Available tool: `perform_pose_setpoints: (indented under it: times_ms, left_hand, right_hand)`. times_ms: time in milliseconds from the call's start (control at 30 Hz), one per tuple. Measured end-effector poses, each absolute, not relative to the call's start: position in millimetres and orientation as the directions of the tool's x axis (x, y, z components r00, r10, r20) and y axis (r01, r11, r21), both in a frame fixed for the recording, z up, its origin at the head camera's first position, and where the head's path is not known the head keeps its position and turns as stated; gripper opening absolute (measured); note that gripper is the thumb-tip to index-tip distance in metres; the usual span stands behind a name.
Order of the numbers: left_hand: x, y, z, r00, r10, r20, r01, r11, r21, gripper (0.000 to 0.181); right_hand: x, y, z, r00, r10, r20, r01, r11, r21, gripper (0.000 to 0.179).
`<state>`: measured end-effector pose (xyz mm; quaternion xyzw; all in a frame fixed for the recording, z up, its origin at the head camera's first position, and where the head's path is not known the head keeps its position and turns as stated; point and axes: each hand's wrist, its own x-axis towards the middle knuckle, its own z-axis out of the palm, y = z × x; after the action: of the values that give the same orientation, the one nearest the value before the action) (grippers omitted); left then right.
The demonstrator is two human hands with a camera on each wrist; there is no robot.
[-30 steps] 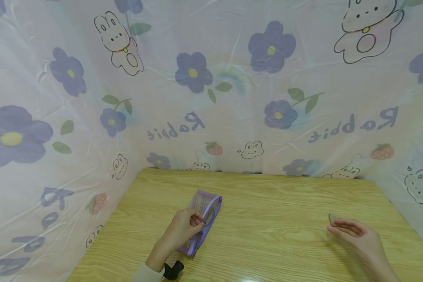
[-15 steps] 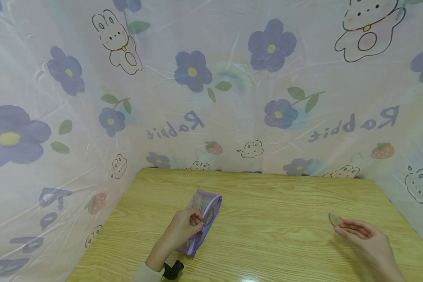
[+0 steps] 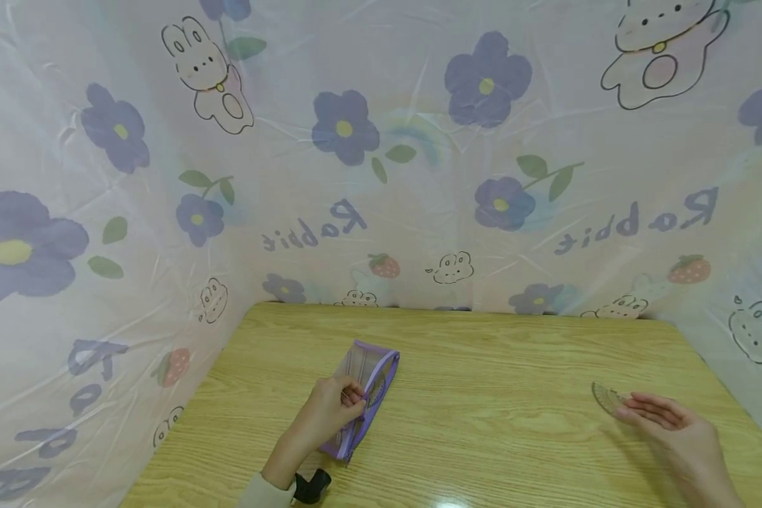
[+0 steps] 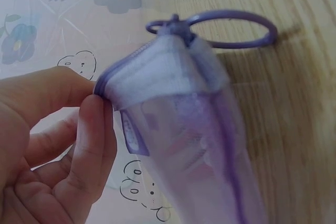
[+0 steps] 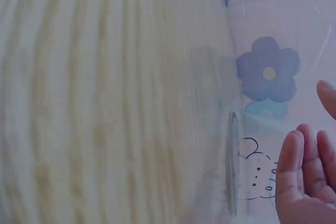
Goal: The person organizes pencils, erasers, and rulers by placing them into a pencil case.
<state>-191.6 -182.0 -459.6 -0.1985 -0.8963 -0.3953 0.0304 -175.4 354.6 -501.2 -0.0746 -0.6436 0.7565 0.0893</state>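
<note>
With thumb and forefinger, my left hand (image 3: 331,406) pinches the zipped edge of a see-through mesh pencil case (image 3: 359,363) with purple trim. The case lies slanted on the table, left of the middle. In the left wrist view, a purple ring (image 4: 272,34) sticks out at the far end of its zip. A small clear protractor (image 3: 603,401) is on the right side of the table, just left of my right hand (image 3: 682,423). The right wrist view has the protractor (image 5: 234,166) almost edge-on, apart from the fingers. That hand's thumb and fingers are spread apart, holding nothing.
The wood-grain table (image 3: 482,395) runs back to a pale curtain (image 3: 413,212) printed with rabbits and purple flowers, which also closes in both sides. A black device (image 3: 312,487) sits at my left wrist, by the sleeve (image 3: 268,492).
My right hand has drawn away to the right, leaving the protractor in place, so more of it shows. My left hand and the pencil case have stayed put.
</note>
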Motion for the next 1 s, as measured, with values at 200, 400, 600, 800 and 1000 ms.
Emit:
perform_pose_setpoints:
  times_ms: [200, 400, 600, 800, 1000]
  left_hand:
    - [-191, -182, -461, -0.921, 0.324, 0.215, 0.378, 0.608, 0.698, 0.004]
    - [-191, -183, -460, -0.924, 0.326, 0.202, 0.369, 0.613, 0.698, 0.005]
    - [-192, -183, -459, -0.925, 0.33, 0.191, 0.364, 0.615, 0.7, 0.004]
    - [-193, -183, -460, -0.924, 0.33, 0.191, 0.364, 0.615, 0.699, 0.004]
    - [-193, -183, -460, -0.926, 0.326, 0.192, 0.362, 0.615, 0.701, 0.004]
  right_hand:
    - [-177, 364, -503, -0.974, 0.221, 0.038, -0.082, -0.191, -0.978, 0.036]
    - [-176, 373, -503, -0.974, 0.228, -0.012, -0.027, -0.168, -0.985, 0.037]
    - [-176, 378, -501, -0.971, 0.239, -0.031, -0.012, -0.175, -0.985, 0.037]
    - [-177, 382, -504, -0.972, 0.232, -0.025, -0.027, -0.216, -0.976, 0.04]
    - [-180, 388, -509, -0.967, 0.248, -0.051, 0.016, -0.141, -0.99, 0.041]
